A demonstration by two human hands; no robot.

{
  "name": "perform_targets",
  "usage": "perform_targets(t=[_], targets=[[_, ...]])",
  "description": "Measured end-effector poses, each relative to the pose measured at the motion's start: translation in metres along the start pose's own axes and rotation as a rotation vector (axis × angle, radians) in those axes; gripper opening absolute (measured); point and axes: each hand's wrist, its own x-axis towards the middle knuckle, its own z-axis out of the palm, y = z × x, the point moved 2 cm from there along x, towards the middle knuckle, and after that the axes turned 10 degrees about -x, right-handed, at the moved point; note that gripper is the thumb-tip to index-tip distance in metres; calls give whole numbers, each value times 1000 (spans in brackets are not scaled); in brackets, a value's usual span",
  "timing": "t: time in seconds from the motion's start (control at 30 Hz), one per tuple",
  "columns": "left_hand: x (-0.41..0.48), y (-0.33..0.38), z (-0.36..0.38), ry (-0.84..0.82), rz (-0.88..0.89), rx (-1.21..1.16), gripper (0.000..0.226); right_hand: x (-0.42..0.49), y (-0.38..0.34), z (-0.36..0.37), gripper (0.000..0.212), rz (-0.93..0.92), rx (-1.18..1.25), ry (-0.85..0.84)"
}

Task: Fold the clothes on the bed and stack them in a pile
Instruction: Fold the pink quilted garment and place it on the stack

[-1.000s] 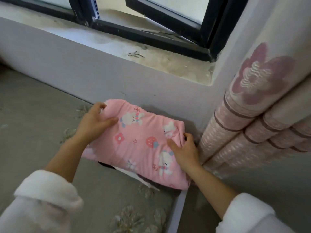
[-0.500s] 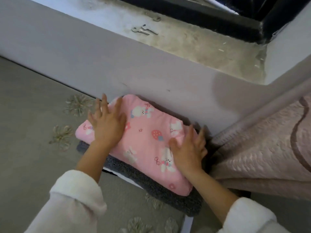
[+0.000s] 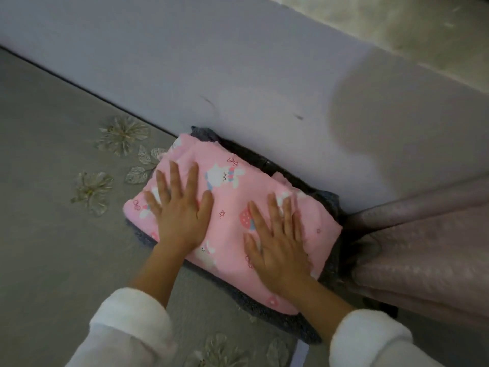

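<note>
- The folded pink garment, printed with white rabbits, strawberries and small stars, lies in the middle of the frame on top of a dark grey fuzzy garment. The two make a small pile.
- The grey piece shows as a rim along the pile's lower edge, at its upper corner and along its right side.
- The pile sits on the bed, pushed up against the pale wall that crosses the upper half of the frame.
- The left hand lies flat on the left part of the pink garment, fingers straight and spread, palm down.
- The right hand lies flat on the right part in the same way, fingers straight and slightly fanned. Neither hand grasps anything.
- Both wrists come out of fluffy white sleeves at the bottom of the frame.
- The bed cover is grey, with embroidered flowers to the left of the pile.
- A pinkish quilted curtain hangs at the right edge, just beside the pile.
- A stained window sill shows in the upper right corner.
</note>
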Motion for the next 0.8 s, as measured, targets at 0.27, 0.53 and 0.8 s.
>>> perform_targets(t=[0.27, 0.53, 0.8], targets=[[1, 10, -5, 14, 2, 20, 64, 8, 3, -11, 60, -20, -28, -87], [-34, 46, -51, 111, 3, -10, 55, -15, 7, -66, 66, -47, -59, 10], [-132, 60, -77, 112, -84, -61, 53, -70, 3, -89, 70, -116, 14, -13]])
